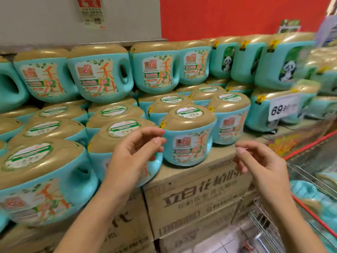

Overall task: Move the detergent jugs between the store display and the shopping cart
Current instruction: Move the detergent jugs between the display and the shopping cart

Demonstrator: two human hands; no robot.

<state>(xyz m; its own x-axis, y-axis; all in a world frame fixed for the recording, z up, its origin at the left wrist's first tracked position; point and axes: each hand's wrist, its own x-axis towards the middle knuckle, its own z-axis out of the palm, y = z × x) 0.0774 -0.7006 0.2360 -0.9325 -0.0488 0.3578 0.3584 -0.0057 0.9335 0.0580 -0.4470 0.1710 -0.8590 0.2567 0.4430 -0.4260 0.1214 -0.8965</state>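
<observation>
In the head view, the person stands before the store display, where teal detergent jugs (102,77) with gold caps fill the left and upper part of the frame, stacked on cardboard boxes (197,194). The left hand (133,154) hovers at centre, fingers loosely curled and holding nothing, close to the front jug (187,141); whether it touches a jug I cannot tell. The right hand (260,161), right of centre, is also relaxed and empty. At lower right is the shopping cart (262,223), with a blurred teal jug (308,194) inside. I judge that both hands are between loads, probably reaching for the front jug. The next move calls for a firm two-sided grip, because the jug looks heavy.
</observation>
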